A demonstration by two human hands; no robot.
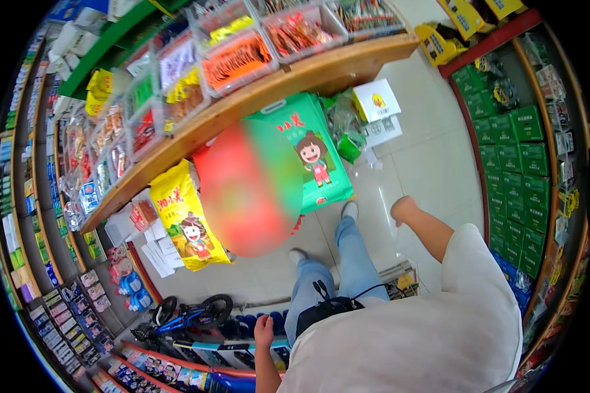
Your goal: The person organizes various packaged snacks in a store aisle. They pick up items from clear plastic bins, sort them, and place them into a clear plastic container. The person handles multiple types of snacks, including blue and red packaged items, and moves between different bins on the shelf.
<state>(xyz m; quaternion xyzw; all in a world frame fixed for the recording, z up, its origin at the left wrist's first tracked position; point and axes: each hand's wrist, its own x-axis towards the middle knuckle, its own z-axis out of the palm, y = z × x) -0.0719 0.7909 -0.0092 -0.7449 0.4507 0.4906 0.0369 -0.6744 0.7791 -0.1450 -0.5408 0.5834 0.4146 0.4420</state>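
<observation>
My left hand (263, 331) hangs beside my left leg, its fingers curled, with nothing seen in it. My right hand (404, 209) is held out over the tiled floor at my right, slightly blurred; no object shows in it and its fingers are hard to make out. In front of my feet stand a large green bag (332, 169) with a cartoon girl and a yellow bag (189, 221) with a similar figure. Between them is a red package, mostly hidden by a blurred patch. Neither hand touches the bags.
A wooden display shelf (255, 93) holds plastic bins of packed snacks. White cartons (377, 100) stand by the green bag. Green boxes (526, 162) fill the shelves at right. A small blue bicycle (191, 314) stands at lower left, near goods shelves (64, 329).
</observation>
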